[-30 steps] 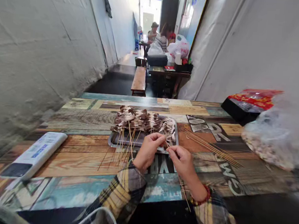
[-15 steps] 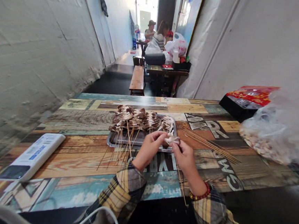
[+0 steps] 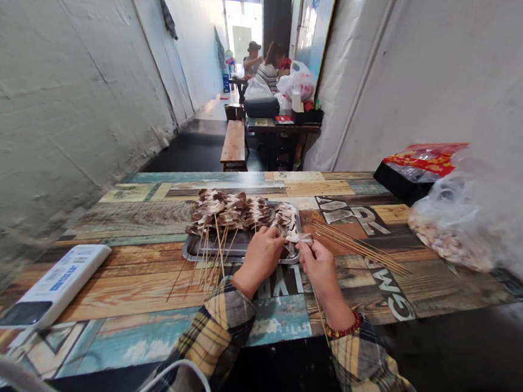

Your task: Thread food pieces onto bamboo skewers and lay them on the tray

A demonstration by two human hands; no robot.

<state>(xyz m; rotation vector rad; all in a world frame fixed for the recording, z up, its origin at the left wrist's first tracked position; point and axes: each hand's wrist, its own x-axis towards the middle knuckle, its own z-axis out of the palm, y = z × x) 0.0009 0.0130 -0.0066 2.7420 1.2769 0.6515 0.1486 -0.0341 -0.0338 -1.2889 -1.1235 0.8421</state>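
Observation:
My right hand [image 3: 321, 271] pinches a thin bamboo skewer [image 3: 321, 314] with a pale oyster mushroom piece [image 3: 300, 238] at its upper end. The skewer's lower part runs down past my wrist. My left hand [image 3: 260, 258] is curled at the near edge of a loose oyster mushroom pile [image 3: 286, 215]; its fingertips are hidden, so what they grip cannot be made out. Both hands are over the right part of a metal tray [image 3: 238, 256]. Several filled mushroom skewers [image 3: 221, 209] lie side by side there, sticks pointing towards me.
Bare bamboo skewers [image 3: 362, 247] lie right of the tray. Farther right are a clear bag of pale pieces [image 3: 453, 228] and a black box [image 3: 402, 183] with red packaging. A white device [image 3: 55, 285] lies at left. Behind are a bench [image 3: 234, 142] and people at another table.
My left hand has left the mushroom piece on the skewer and moved to the loose pile. My right hand still holds the skewer. The view has shifted slightly.

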